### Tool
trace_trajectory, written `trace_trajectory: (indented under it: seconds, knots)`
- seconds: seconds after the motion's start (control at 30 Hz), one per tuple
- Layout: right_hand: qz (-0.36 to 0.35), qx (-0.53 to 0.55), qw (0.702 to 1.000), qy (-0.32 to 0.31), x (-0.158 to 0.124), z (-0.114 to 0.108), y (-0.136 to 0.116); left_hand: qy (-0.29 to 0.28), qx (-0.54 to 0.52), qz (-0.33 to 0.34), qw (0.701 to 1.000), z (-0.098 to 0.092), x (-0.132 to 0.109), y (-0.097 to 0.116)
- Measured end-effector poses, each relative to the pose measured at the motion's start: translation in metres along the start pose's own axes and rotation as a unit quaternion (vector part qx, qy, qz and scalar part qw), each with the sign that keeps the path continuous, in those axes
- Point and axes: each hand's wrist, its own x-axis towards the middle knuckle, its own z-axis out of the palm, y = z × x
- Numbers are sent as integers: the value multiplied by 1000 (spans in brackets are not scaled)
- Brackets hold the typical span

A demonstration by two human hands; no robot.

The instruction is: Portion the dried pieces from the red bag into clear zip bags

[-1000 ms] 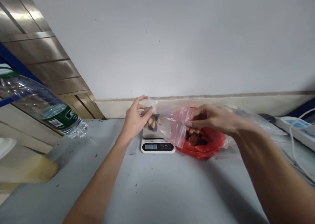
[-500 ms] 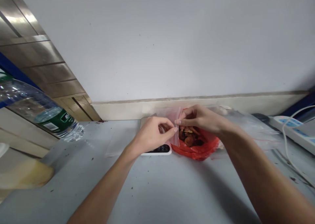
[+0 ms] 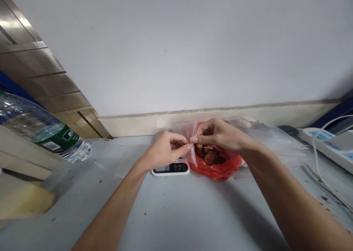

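A clear zip-lock bag [image 3: 189,127] is pinched at its edge between my two hands, over the right side of a small digital scale [image 3: 171,170]. My left hand [image 3: 165,149] closes thumb against forefinger on the bag's edge and covers much of the scale. Just right of it, my right hand [image 3: 217,135] pinches the same edge with thumb and fingertips. Under the right hand sits an open red plastic bag [image 3: 220,172] with brown dried slices [image 3: 209,157] inside. The scale's display shows partly beside my left wrist.
On the left are a water bottle [image 3: 57,137] with a green label and a yellowish container [image 3: 27,199]. Clear plastic bags [image 3: 278,140] lie to the right, near a white power strip [image 3: 328,144] and a cable [image 3: 317,166]. A wall [image 3: 176,59] rises behind the table.
Both hands and the zip-lock bag have shifted slightly left in view, as has the whole scene. More of the scale's display shows now. The pinch on the bag's edge remains.
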Motion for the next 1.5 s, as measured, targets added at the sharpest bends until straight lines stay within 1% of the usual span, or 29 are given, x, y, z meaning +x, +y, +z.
trace_trajectory:
  seconds: [0.17, 0.3, 0.37, 0.43, 0.47, 0.5, 0.53, 0.6, 0.63, 0.67, 0.7, 0.73, 0.8, 0.87, 0.93, 0.97, 1.0, 1.03, 1.07, 1.13, 1.17, 1.23, 1.3, 1.4, 1.5]
  knots:
    - [-4, -28, 1000, 1, -3, 3, -7, 4, 16, 9, 1000, 2, -2, 2]
    - [9, -62, 998, -12, -7, 4, -13, 9, 18, -2, 1000, 4, -1, 2]
    - [16, -83, 996, -24, -9, 1, -13, 30, 16, -18, 999, 3, 0, 2]
    - [37, -108, 993, -11, -12, -3, -12, 80, 18, -31, 996, 1, 1, 3]
    - [54, -127, 990, 16, -13, -5, -11, 114, 22, -34, 993, -1, 1, 4]
    - [69, -150, 985, 59, -14, -6, -10, 149, 28, -33, 988, -3, 1, 5]
    - [73, -174, 975, 118, -15, -7, -9, 181, 33, -30, 983, -5, 1, 7]
    - [36, -213, 949, 230, -18, -5, -11, 217, 43, -15, 975, -5, 1, 9]
    - [6, -229, 938, 260, -19, -3, -13, 221, 47, -4, 974, -3, 1, 10]
    - [-19, -243, 932, 267, -20, 2, -16, 220, 52, 9, 974, 0, 1, 12]
    - [-32, -260, 932, 252, -21, 6, -19, 216, 59, 25, 974, 4, 1, 14]
    - [-27, -279, 934, 223, -21, 11, -22, 212, 69, 43, 974, 8, 1, 15]
    - [23, -299, 940, 164, -23, 20, -27, 205, 94, 85, 970, 16, 0, 18]
    - [97, -286, 947, 114, -24, 23, -29, 210, 117, 124, 963, 19, 1, 19]
    - [144, -271, 947, 92, -26, 18, -28, 248, 123, 142, 950, 18, 3, 15]
    - [143, -271, 947, 92, -27, 14, -26, 278, 112, 132, 945, 16, 5, 12]
    - [126, -274, 948, 100, -29, 8, -24, 306, 87, 107, 942, 13, 7, 8]
    - [96, -275, 950, 111, -30, 2, -22, 326, 47, 68, 942, 10, 10, 4]
    - [60, -271, 953, 118, -32, -4, -19, 326, -11, 18, 945, 7, 13, 0]
    - [-1, -256, 960, 116, -34, -15, -14, 276, -159, -69, 945, 4, 18, -7]
    - [-18, -250, 962, 109, -35, -21, -11, 241, -230, -93, 938, 4, 21, -9]
    - [-27, -240, 966, 88, -37, -30, -5, 184, -331, -96, 920, 5, 25, -9]
    - [-25, -228, 972, 59, -40, -40, -1, 161, -368, -76, 913, 7, 29, -7]
    - [-14, -234, 972, 4, -51, -57, 0, 166, -364, -68, 914, 6, 36, 0]
    - [22, -215, 975, -51, -66, -73, -3, 181, -321, -75, 926, 2, 45, 5]
